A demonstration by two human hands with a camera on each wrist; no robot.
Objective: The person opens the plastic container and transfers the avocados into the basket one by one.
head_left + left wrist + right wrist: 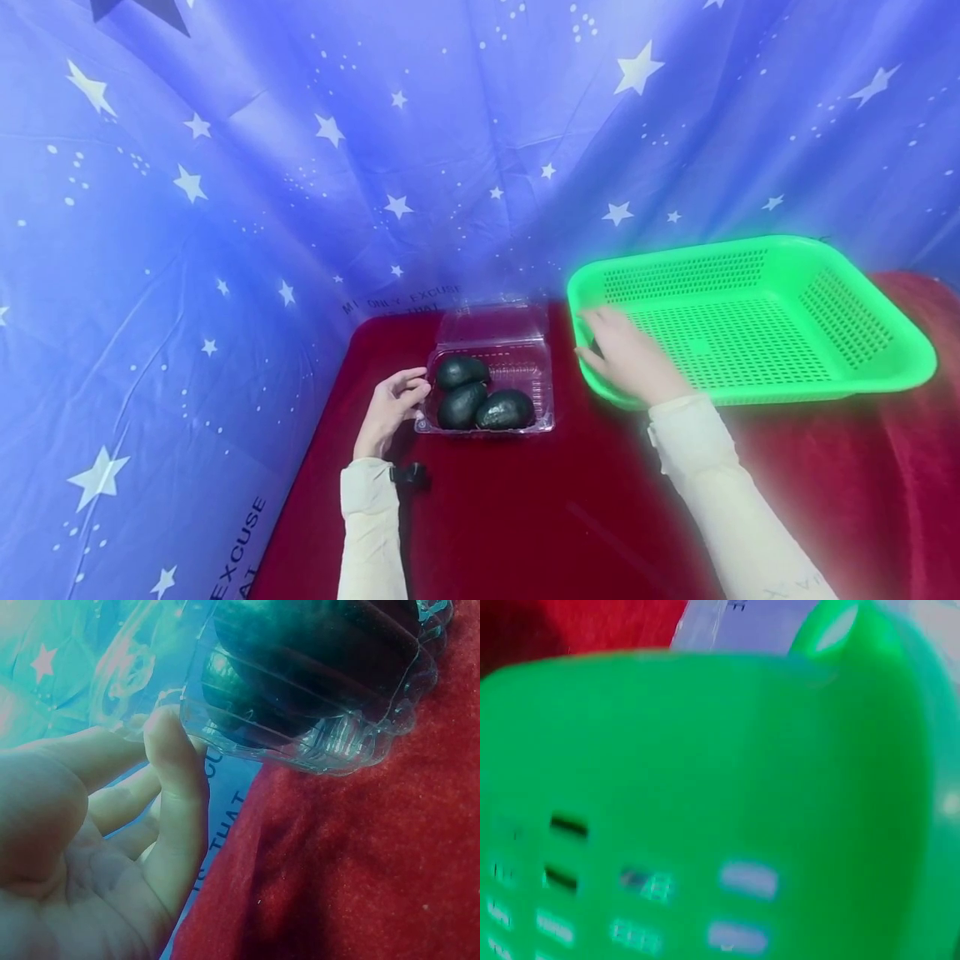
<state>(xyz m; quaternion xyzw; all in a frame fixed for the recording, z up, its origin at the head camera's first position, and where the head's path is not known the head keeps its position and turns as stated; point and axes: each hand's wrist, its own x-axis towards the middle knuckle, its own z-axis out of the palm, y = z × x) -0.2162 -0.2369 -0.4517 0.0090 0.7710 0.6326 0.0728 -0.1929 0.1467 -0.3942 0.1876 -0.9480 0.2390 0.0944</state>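
Note:
Three dark avocados [504, 410] lie in an open clear plastic clamshell box [542, 367], its lid [491, 323] folded back. My left hand [390, 408] pinches the box's left edge between thumb and fingers; the left wrist view shows the thumb [176, 750] against the plastic. At the left end of a bright green perforated basket [810, 367], my right hand [626, 354] is curled round another dark avocado [589, 338], mostly hidden by the hand. Only the blurred basket wall [667, 735] fills most of the right wrist view; no fingers show there.
Red cloth [525, 517] covers the table beneath the box and basket. A blue curtain [465, 167] with white stars hangs behind and along the left side. A small black device [409, 476] is strapped at the left wrist.

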